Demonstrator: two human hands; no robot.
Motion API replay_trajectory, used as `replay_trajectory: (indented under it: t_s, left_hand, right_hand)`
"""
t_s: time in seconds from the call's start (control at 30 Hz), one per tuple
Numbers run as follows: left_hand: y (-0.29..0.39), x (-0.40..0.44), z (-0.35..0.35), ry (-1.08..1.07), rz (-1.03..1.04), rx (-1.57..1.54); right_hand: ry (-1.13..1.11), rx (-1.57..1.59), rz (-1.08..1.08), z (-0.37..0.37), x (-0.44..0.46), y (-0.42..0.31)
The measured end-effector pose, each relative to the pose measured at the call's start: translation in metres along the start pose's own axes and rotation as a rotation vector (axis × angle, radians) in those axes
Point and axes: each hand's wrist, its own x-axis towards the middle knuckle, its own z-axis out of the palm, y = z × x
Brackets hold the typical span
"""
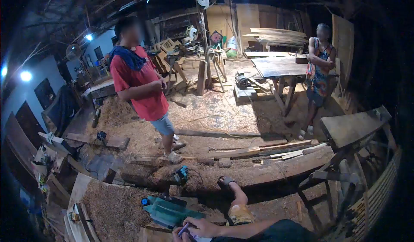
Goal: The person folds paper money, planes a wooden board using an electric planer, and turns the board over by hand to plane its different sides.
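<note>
At the bottom edge my right hand [203, 227] is closed, its fingers curled on a slim purple pen-like object [184, 229]. My left hand [178, 235] is right beside it, fingers curled under the lower end of that object. The frame's edge cuts it off, and what it grips is hidden. Something white [202, 239] shows beneath my right hand. Just beyond my hands lies a teal plastic container [168, 211] with a blue cap-like end.
My sandalled foot [226, 181] rests by a long timber beam [267, 173]. A teal power tool [181, 173] sits on the shavings. One person [140, 78] in a red shirt stands ahead; another person [320, 69] stands by a worktable [276, 67]. A sloping board [355, 127] is at right.
</note>
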Motion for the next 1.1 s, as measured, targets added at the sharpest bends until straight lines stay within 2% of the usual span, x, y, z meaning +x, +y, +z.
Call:
replay_trajectory:
  t_s: [0.07, 0.2, 0.3, 0.37, 0.43, 0.5, 0.57, 0.7, 0.8, 0.9, 0.97, 1.1]
  left_hand:
    - [-0.001, -0.002, -0.006, 0.018, -0.126, -0.066]
    - [0.001, -0.007, -0.011, 0.018, -0.055, 0.004]
    - [0.001, -0.01, -0.015, 0.022, -0.045, 0.018]
    - [0.001, -0.01, -0.014, 0.018, -0.045, 0.028]
    - [0.004, -0.007, -0.01, 0.004, -0.052, 0.035]
    - [0.005, -0.008, -0.006, -0.012, -0.054, 0.044]
    - [0.005, -0.007, -0.005, -0.024, -0.044, 0.048]
    - [0.001, -0.006, -0.008, -0.055, -0.046, 0.056]
    - [0.0, -0.005, -0.012, -0.07, -0.059, 0.059]
    - [-0.013, -0.008, -0.032, -0.125, -0.084, 0.074]
    - [0.002, -0.007, -0.017, -0.074, -0.078, 0.071]
    - [0.023, -0.012, 0.004, 0.015, -0.053, 0.065]
  right_hand:
    - [-0.02, -0.021, -0.049, -0.002, 0.001, 0.003]
    - [-0.099, 0.144, -0.025, -0.005, 0.005, 0.01]
    - [-0.196, 0.143, -0.081, -0.009, 0.006, 0.01]
    - [-0.248, 0.207, 0.065, -0.01, 0.006, 0.009]
    - [-0.223, 0.181, 0.078, -0.012, 0.005, 0.011]
    - [-0.149, 0.068, -0.042, -0.007, 0.005, 0.023]
    - [-0.156, 0.064, -0.017, -0.007, 0.005, 0.033]
    - [-0.183, 0.08, 0.023, -0.016, 0.002, 0.014]
    - [-0.196, -0.153, 0.03, -0.025, -0.007, -0.019]
    - [-0.203, -0.11, -0.088, -0.025, -0.01, -0.014]
    - [-0.162, -0.057, -0.138, -0.014, -0.004, 0.014]
    - [-0.161, -0.079, -0.141, -0.022, -0.009, 0.01]
